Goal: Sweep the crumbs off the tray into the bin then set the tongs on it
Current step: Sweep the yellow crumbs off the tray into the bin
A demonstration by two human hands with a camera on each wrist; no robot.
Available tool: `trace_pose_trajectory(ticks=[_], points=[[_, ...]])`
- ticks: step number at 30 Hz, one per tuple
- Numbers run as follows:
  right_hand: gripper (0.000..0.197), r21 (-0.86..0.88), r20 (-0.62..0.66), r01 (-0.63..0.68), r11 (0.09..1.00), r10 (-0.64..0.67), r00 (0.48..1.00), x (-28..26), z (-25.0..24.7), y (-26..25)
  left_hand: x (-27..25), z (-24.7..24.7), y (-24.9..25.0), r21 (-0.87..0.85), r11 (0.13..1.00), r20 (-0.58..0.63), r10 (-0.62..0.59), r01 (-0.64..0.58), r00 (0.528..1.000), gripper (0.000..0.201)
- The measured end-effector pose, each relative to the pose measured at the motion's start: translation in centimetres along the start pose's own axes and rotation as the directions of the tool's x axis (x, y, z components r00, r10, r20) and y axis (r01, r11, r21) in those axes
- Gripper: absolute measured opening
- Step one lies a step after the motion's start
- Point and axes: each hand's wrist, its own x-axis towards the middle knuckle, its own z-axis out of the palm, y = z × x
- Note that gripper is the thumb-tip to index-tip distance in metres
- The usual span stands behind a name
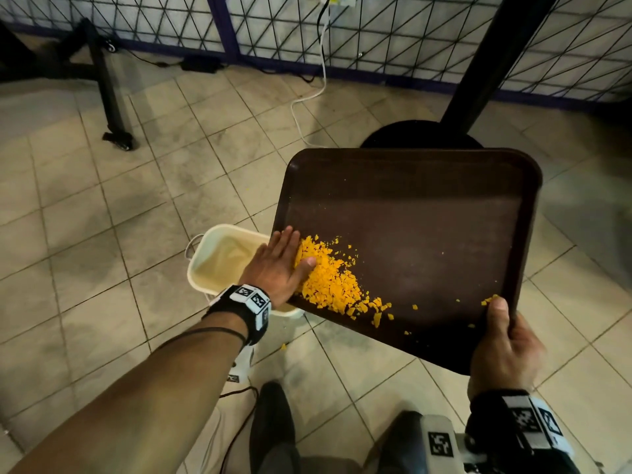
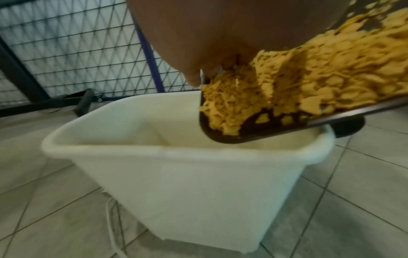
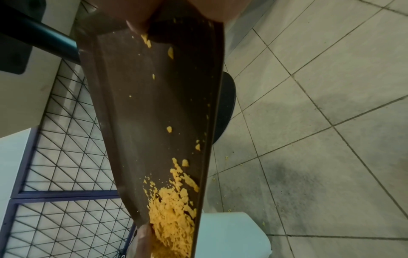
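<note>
A dark brown tray (image 1: 427,213) is held tilted above the floor, its lower left corner over a cream bin (image 1: 219,258). My right hand (image 1: 502,347) grips the tray's near right corner, thumb on top. My left hand (image 1: 278,265) lies flat with straight fingers against a heap of orange crumbs (image 1: 330,280) at the tray's left edge. In the left wrist view the crumbs (image 2: 287,90) are piled at the tray corner (image 2: 253,136) just above the bin (image 2: 176,157). The right wrist view looks down the tray (image 3: 143,113) to the crumbs (image 3: 174,218). No tongs are in view.
A black round table base (image 1: 420,135) and its post (image 1: 492,59) stand behind the tray. A wire mesh fence (image 1: 342,29) runs along the back, with a white cable (image 1: 307,97) on the tiled floor. A few crumbs (image 1: 283,346) lie on the floor near the bin.
</note>
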Motion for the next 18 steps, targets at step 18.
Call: trace_pose_trajectory(ticks=[18], points=[[0.031,0.039,0.000,0.004,0.999,-0.004,1.000,-0.3,1.3,0.4,-1.9,1.5,0.9,0.016,0.998,-0.033,0.062,-0.062,0.998,0.078]])
